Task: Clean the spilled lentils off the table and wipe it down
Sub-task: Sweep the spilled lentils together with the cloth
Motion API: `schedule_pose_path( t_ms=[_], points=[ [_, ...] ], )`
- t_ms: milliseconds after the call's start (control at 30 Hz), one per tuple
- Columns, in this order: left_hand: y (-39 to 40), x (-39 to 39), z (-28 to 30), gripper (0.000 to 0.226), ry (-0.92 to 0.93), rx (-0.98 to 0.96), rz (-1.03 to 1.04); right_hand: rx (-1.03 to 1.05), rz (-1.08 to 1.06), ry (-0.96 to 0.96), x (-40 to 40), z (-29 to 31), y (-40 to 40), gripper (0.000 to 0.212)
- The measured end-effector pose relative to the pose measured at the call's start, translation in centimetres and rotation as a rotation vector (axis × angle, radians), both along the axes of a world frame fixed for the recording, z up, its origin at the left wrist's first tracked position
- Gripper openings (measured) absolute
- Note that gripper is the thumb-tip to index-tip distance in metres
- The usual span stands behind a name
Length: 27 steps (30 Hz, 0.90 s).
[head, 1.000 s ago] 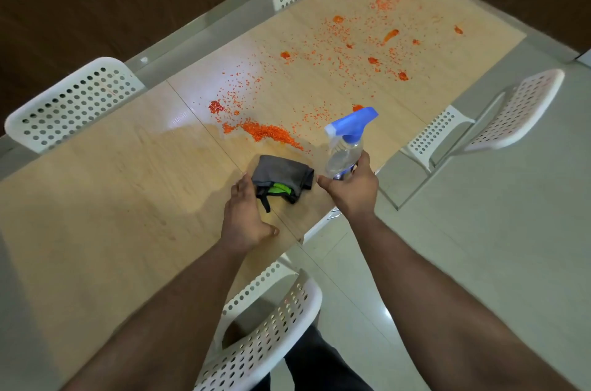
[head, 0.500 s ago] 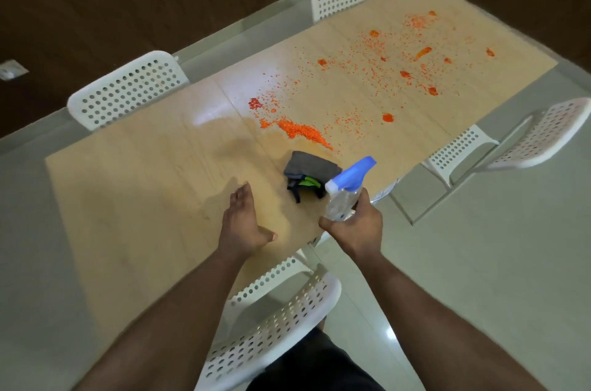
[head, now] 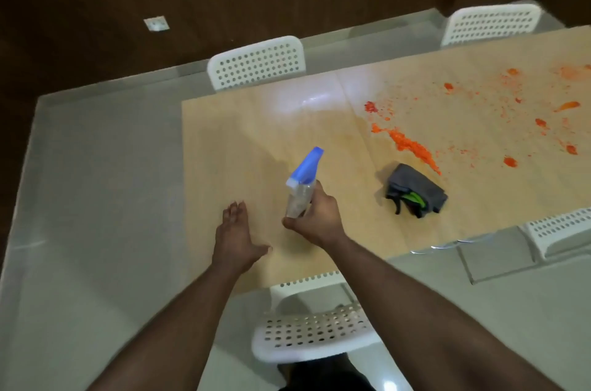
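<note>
Lentils (head: pixel 412 147) lay scattered over the table (head: pixel 224 147) from roughly 1 o'clock to 3 o'clock of the person's hands, with the densest orange streak just beyond the folded grey cloth (head: pixel 415 190). None of the spill appeared to have been gathered.

Hazards, as judged from this layout:
- Spraying before the dry lentils were collected would probably wet them. Wet lentils would likely smear and stick to the wood, making the wipe harder.
- The spray bottle (head: pixel 302 184) pointed toward 11 o'clock, away from the spill. Liquid released on that heading would land on bare table, not on the soiled area.
- A fast sweep with the cloth near the 3 o'clock edge could push lentils off the table onto the floor or onto the white chair (head: pixel 559 230) standing there.
- The bottle was tilted, not upright. Set down at that angle, it could tip over.

Hand pose:
- The right hand (head: pixel 315 218) kept a closed grip round the clear body of the bottle, fingers and thumb wrapped about it below the blue trigger head. Whether a finger lay on the trigger could not be told.
- The left hand (head: pixel 236 234) had its fingers straight and close together, thumb spread out toward 3 o'clock, palm down over the table near the 6 o'clock edge. It held nothing. Whether it touched the surface or hovered just above it could not be told.
- The cloth lay apart from both hands, at about 2 o'clock of the right hand.
</note>
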<state>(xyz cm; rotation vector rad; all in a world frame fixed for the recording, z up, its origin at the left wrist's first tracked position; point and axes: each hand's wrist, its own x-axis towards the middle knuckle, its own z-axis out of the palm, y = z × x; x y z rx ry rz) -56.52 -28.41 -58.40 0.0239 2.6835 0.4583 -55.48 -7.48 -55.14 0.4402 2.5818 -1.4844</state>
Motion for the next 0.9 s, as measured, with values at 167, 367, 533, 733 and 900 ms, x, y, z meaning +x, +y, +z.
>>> schedule_pose_path(
  t_ms=[167, 367, 533, 733, 900],
  points=[
    [-4.2, 1.2, -0.7, 0.138, -0.019, 0.034, 0.073, -0.050, 0.152, 0.023, -3.8, -0.3, -5.4, 0.068],
    [-4.2, 1.4, -0.8, 0.135, -0.004, 0.059, 0.075, -0.007, 0.279, 0.013, -4.6, -0.7, -7.7, 0.072],
    [-4.2, 1.9, -0.7, 0.128, -0.010, 0.023, 0.050, 0.005, 0.300, -0.014, -4.4, -0.1, -7.8, 0.089],
    [-3.0, 3.7, 0.1, 0.081, 0.108, 0.024, 0.012, 0.107, 0.275, -0.043, -2.2, 1.2, -5.9, 0.112],
    [1.8, 4.9, 2.3, 0.041, 0.186, 0.010, -0.070, 0.281, 0.191, -0.079, 1.7, 1.3, -0.1, 0.088]
  ],
)
